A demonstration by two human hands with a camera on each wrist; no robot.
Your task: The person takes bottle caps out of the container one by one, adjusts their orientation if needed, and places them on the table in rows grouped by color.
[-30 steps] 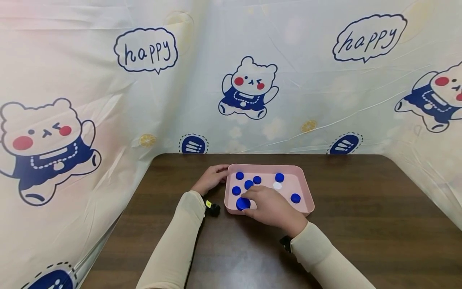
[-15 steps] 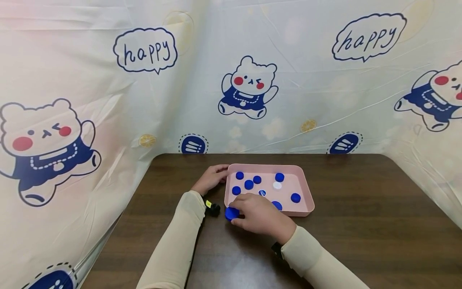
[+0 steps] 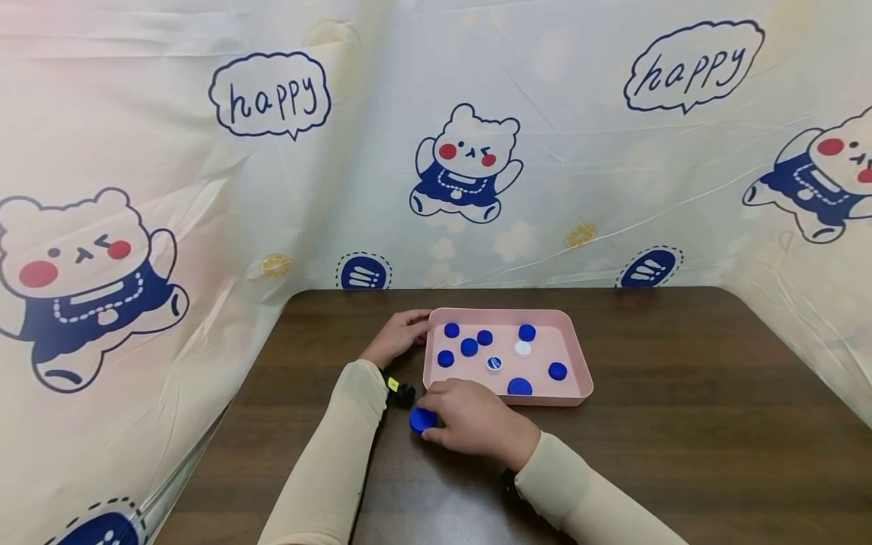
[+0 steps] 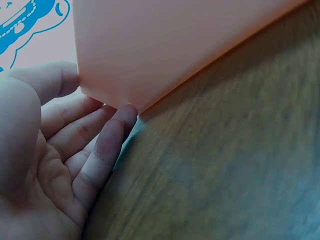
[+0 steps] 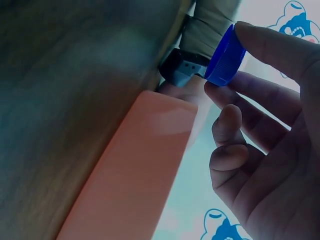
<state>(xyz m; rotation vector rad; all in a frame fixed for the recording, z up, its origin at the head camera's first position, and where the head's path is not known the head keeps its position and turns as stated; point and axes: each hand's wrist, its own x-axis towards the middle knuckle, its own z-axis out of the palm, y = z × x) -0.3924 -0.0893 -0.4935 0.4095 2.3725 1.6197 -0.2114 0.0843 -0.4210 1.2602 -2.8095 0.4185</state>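
Note:
My right hand [image 3: 480, 420] pinches a large blue bottle cap [image 3: 422, 420] between thumb and fingertips, close over the tabletop in front of the pink tray [image 3: 579, 363]. Its ridged side shows in the right wrist view, where the other fingers are loosely bent. With my left hand [image 3: 397, 338] I hold the tray's far left corner; in the left wrist view the thumb lies at the rim and the fingers bend around the corner. Several blue caps [image 3: 468, 347] lie scattered in the tray. A larger one [image 3: 520, 386] rests against its near wall.
A plain white cap [image 3: 522, 348] and a white cap with a blue print [image 3: 493, 364] are also in the tray. Brown wooden table [image 3: 681, 424] lies all around, backed by a printed cloth [image 3: 586, 136]. A black wrist camera [image 3: 403, 396] sits beside the held cap.
My right hand has carried the large blue cap out of the tray over its near left edge, toward me. The printed white cap and larger blue cap came into sight. The left hand stays put.

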